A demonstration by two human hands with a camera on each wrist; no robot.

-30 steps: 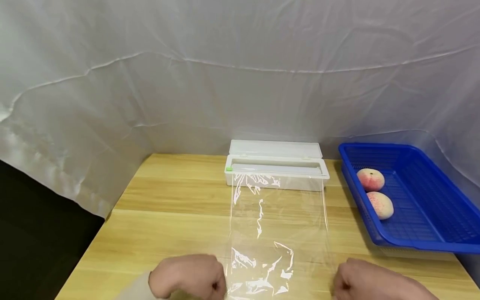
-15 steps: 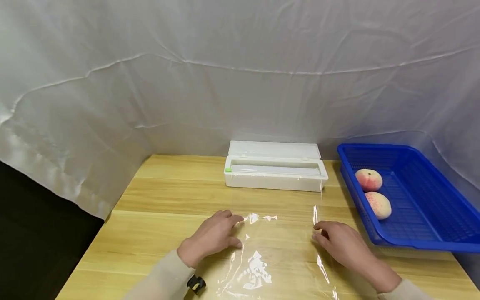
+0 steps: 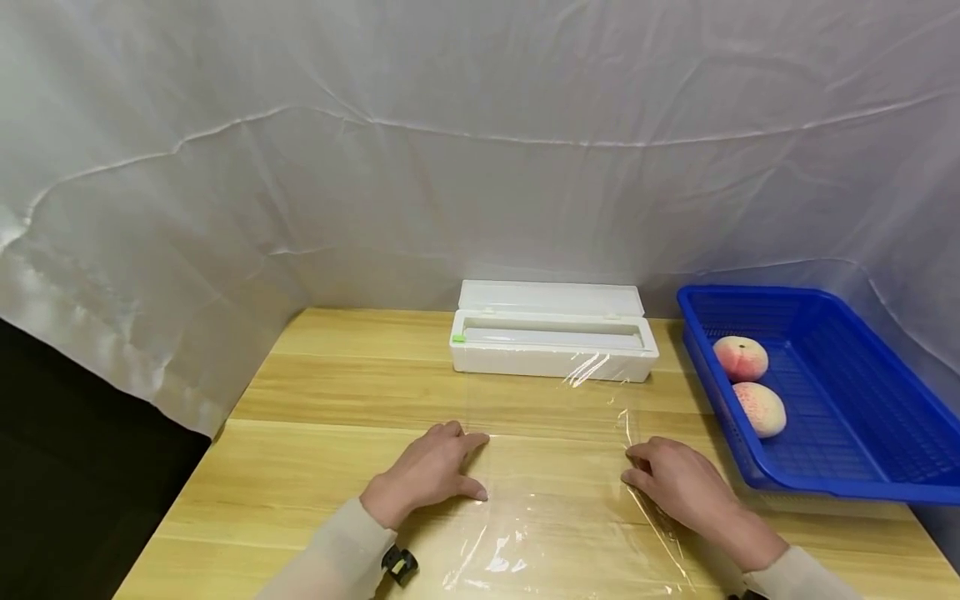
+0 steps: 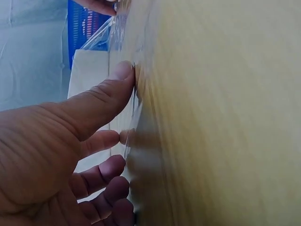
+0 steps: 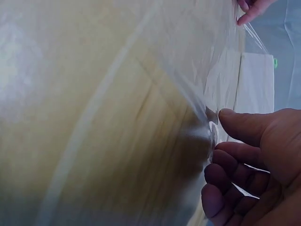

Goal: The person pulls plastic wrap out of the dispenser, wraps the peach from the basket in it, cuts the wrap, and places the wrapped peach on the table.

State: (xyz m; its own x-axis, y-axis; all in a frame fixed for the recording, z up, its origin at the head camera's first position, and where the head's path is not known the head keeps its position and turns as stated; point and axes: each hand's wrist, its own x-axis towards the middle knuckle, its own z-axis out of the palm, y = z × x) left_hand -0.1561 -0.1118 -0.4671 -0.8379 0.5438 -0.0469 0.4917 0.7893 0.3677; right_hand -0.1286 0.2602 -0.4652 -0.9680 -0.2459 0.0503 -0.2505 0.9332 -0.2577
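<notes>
A sheet of clear cling film (image 3: 555, 467) stretches toward me over the table from a white cling film dispenser (image 3: 551, 360), whose lid stands up at the back. My left hand (image 3: 422, 477) touches the film's left edge, thumb and index finger apart. At the right edge, my right hand (image 3: 681, 485) touches the film with loosely bent fingers. In the left wrist view, the thumb (image 4: 106, 96) rests against the film. The right wrist view shows the film (image 5: 200, 101) creased close to the thumb tip. The film's near end is hard to make out.
A blue plastic basket (image 3: 832, 417) stands on the right of the wooden table (image 3: 337, 392). Two peaches lie along its left side, a rear peach (image 3: 741, 358) and a front peach (image 3: 761, 409). A pale curtain (image 3: 480, 200) hangs behind the table.
Both hands have moved up the table from the near edge toward the dispenser, and their fists have opened. The film now lies lower. Over the last half second the hands barely moved.
</notes>
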